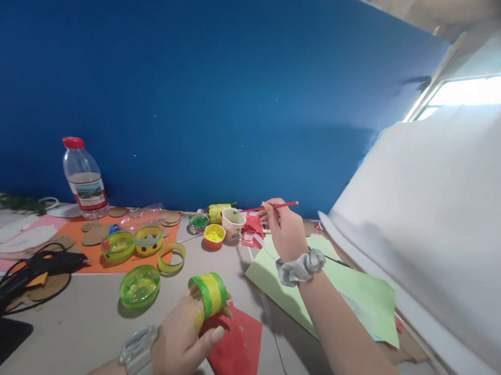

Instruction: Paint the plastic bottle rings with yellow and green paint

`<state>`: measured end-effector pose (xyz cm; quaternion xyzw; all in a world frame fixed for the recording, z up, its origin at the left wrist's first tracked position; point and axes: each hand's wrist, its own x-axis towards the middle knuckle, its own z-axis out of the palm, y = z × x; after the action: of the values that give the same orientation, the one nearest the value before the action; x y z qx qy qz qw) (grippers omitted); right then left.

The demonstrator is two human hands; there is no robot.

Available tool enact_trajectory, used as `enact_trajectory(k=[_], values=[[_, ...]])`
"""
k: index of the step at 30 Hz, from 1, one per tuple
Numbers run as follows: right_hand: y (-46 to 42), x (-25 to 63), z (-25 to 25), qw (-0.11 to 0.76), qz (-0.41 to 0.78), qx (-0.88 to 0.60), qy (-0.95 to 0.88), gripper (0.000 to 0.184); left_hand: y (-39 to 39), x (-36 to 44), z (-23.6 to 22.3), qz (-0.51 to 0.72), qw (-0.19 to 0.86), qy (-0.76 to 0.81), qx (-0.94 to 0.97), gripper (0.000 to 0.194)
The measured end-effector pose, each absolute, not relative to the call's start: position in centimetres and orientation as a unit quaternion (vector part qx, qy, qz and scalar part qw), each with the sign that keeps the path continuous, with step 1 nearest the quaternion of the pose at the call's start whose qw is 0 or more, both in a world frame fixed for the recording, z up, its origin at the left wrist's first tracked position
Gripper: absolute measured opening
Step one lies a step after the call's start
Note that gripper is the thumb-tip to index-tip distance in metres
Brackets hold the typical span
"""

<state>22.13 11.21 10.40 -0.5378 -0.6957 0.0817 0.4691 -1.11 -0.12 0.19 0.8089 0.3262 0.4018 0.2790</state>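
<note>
Here at lower centre, the green-and-yellow ring (214, 294) sits around the left hand's (178, 346) fingers, thumb apart. Up and right, the right hand (286, 231) pinches a red brush (290, 204), near-level, pointing left to the patterned cup (234, 226); the ring lies below-left of those pinching fingers.
</note>
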Motion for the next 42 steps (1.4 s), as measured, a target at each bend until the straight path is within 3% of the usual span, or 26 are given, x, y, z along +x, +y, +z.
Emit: enact_trajectory(k=[19, 29, 42], values=[[11.4, 20.5, 9.6, 0.349, 0.074, -0.552, -0.754, 0.028, -0.1, -1.2, 0.2, 0.390, 0.275, 0.323, 0.817, 0.043], [10.5, 21.1, 11.5, 0.413, 0.048, -0.556, -0.719, 0.029, -0.1, -1.0, -0.3, 0.400, 0.291, 0.333, 0.803, 0.045], [10.4, 21.2, 11.3, 0.419, 0.050, -0.553, -0.719, 0.029, -0.1, -1.2, 0.4, 0.366, 0.280, 0.334, 0.822, 0.047]])
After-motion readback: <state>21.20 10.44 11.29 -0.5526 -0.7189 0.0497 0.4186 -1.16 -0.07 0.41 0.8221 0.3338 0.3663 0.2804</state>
